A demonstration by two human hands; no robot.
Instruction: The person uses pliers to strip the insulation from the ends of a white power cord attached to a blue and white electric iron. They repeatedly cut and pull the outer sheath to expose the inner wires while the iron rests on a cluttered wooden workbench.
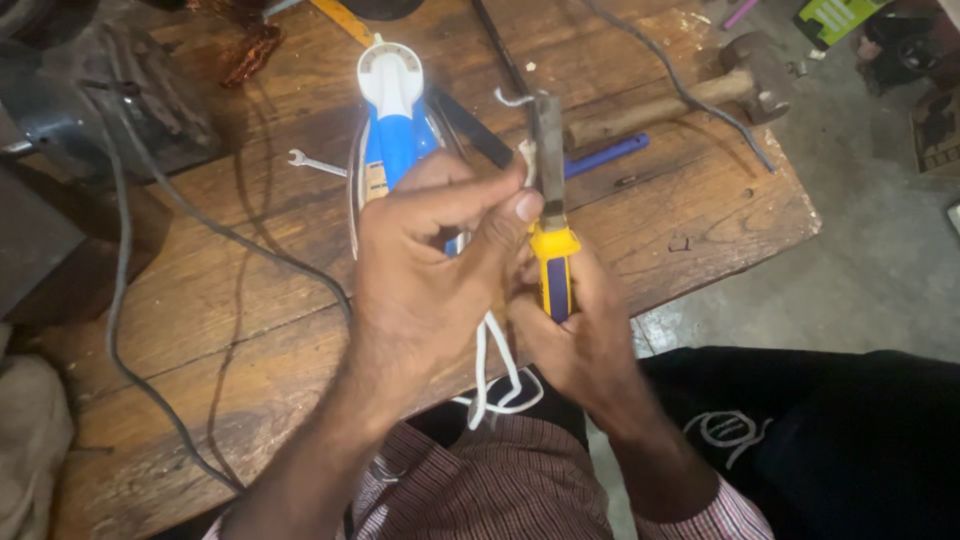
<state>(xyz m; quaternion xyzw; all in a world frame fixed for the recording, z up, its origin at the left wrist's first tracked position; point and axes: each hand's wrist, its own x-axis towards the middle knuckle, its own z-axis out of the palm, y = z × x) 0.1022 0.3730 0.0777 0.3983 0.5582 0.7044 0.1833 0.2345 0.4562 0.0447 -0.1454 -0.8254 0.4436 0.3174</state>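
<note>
My right hand grips the yellow and blue handles of a pair of pliers, whose grey jaws point away from me. A white cord runs up through my hands to the pliers' jaws, and its end curls out near the tip. My left hand pinches the cord next to the jaws with thumb and fingers. Behind my hands a blue and white electric iron lies on the wooden workbench.
A hammer with a wooden handle lies at the back right beside a blue-handled tool. A small spanner is left of the iron. Grey cables cross the bench. A dark metal machine part sits at the back left.
</note>
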